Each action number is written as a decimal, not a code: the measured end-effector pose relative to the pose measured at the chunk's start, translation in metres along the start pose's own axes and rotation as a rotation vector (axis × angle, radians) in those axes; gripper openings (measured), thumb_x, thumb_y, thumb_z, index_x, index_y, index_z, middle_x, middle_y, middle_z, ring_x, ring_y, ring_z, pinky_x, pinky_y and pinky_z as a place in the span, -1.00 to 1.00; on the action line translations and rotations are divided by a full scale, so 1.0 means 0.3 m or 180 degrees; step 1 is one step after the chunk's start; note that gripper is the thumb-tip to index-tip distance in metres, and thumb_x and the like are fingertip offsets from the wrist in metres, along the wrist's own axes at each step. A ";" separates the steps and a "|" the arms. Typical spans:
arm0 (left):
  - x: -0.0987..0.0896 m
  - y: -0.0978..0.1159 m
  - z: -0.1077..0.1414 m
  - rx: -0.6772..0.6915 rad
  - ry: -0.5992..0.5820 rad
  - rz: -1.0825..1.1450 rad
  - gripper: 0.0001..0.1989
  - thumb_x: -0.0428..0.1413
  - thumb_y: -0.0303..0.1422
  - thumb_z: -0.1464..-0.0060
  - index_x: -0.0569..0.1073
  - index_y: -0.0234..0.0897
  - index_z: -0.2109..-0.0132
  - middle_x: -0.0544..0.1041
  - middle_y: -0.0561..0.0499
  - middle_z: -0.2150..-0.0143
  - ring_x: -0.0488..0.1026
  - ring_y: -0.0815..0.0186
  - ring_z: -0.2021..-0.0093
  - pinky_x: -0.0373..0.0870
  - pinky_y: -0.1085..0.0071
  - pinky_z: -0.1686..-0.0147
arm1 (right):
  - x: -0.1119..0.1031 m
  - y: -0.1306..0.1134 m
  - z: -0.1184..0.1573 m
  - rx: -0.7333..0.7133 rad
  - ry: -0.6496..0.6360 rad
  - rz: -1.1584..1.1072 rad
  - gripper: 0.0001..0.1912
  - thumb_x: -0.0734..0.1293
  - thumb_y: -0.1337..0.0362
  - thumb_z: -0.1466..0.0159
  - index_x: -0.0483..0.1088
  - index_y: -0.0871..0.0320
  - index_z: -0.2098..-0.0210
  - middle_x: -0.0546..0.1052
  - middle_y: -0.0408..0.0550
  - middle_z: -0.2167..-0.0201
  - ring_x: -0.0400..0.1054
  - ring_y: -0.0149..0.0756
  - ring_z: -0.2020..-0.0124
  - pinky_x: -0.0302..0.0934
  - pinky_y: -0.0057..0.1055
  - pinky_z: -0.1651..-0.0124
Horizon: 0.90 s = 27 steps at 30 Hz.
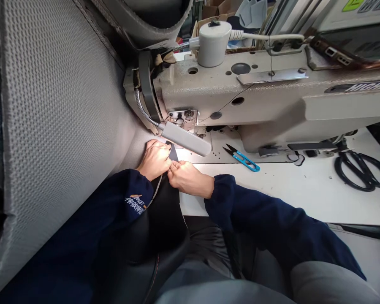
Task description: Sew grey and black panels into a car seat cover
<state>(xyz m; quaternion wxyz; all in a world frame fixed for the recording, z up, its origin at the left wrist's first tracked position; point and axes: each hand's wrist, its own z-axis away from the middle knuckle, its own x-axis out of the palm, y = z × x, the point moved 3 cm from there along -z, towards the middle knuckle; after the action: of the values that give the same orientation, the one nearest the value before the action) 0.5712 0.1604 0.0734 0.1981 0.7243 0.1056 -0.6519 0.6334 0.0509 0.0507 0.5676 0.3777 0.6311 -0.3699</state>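
A dark piece of cover material [164,211] hangs from the sewing machine's [209,93] bed over my lap, with a thin light cord along it. My left hand [156,159] presses on its upper end, fingers bent, close to the needle area. Beside it, my right hand [190,178] pinches the material's edge, thumb and fingertips together. The two hands nearly touch. A grey lamp head [186,138] hides the needle and presser foot. Blue thread snips [242,158] lie on the bed to the right of my hands.
Large grey mesh-backed material [63,109] rises along the left side, up against the machine head. Black-handled scissors [364,171] rest on the white table [272,190] at right. A phone-like device [354,46] sits on top of the machine, near a white lamp plug [213,44].
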 end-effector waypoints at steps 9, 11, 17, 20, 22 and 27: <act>0.033 0.016 0.013 -0.0029 -0.0066 -0.0288 -0.81 -0.01 -0.49 0.01 0.52 -0.36 0.39 0.59 -0.21 0.21 0.45 0.07 -0.01 0.30 0.17 -0.07 | -0.019 -0.056 0.055 -0.0252 0.0385 0.0620 -0.62 0.15 0.42 -0.33 0.32 0.61 -0.03 0.45 0.53 0.05 0.38 0.12 0.02 0.21 0.03 -0.01; 0.029 0.033 0.033 0.0091 0.0003 -0.0441 -0.79 -0.01 -0.49 0.00 0.53 -0.37 0.32 0.57 -0.23 0.08 0.41 0.07 -0.08 0.28 0.16 -0.12 | -0.035 -0.102 0.082 -0.0375 0.0249 0.0641 -0.46 0.23 0.26 -0.29 0.27 0.63 -0.11 0.41 0.60 -0.01 0.34 0.25 -0.05 0.14 0.18 -0.07; -0.047 0.107 0.145 0.0266 -0.0292 -0.0844 -0.69 0.06 -0.47 0.16 0.51 -0.38 0.20 0.37 -0.29 -0.23 0.29 -0.01 -0.22 0.08 -0.07 -0.27 | -0.036 -0.232 0.133 -0.0854 0.0307 0.0890 -0.51 0.22 0.31 -0.32 0.28 0.58 -0.14 0.46 0.53 0.00 0.41 0.24 -0.04 0.25 0.15 0.01; -0.070 0.118 0.200 0.0336 -0.0590 -0.0982 -0.78 0.03 -0.47 0.04 0.52 -0.38 0.24 0.38 -0.34 -0.21 0.24 -0.01 -0.28 0.02 -0.08 -0.33 | -0.011 -0.254 0.129 -0.0904 0.0564 0.0919 -0.57 0.16 0.40 -0.34 0.31 0.62 -0.10 0.46 0.57 0.02 0.43 0.25 -0.02 0.30 0.12 0.09; -0.065 0.116 0.221 0.0469 -0.0769 -0.0953 -0.78 -0.01 -0.47 -0.05 0.53 -0.39 0.24 0.38 -0.33 -0.21 0.17 0.01 -0.34 0.00 -0.04 -0.37 | 0.005 -0.258 0.124 -0.0909 0.0688 0.0862 -0.57 0.14 0.39 -0.36 0.32 0.64 -0.07 0.46 0.57 0.02 0.44 0.25 -0.01 0.31 0.11 0.10; -0.041 0.106 0.211 0.0405 -0.0904 -0.0591 -0.72 -0.10 -0.53 -0.11 0.52 -0.40 0.24 0.42 -0.25 -0.20 0.24 0.07 -0.31 0.08 0.04 -0.37 | 0.014 -0.263 0.115 -0.0695 0.0811 0.0742 -0.56 0.11 0.39 -0.35 0.32 0.67 -0.07 0.47 0.57 0.04 0.44 0.22 0.01 0.26 0.14 0.01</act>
<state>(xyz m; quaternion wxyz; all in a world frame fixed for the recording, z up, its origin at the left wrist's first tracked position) 0.5256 0.1063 0.0857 0.1038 0.6231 0.1015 -0.7685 0.5776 -0.0146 0.0465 0.5597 0.4281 0.6863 -0.1803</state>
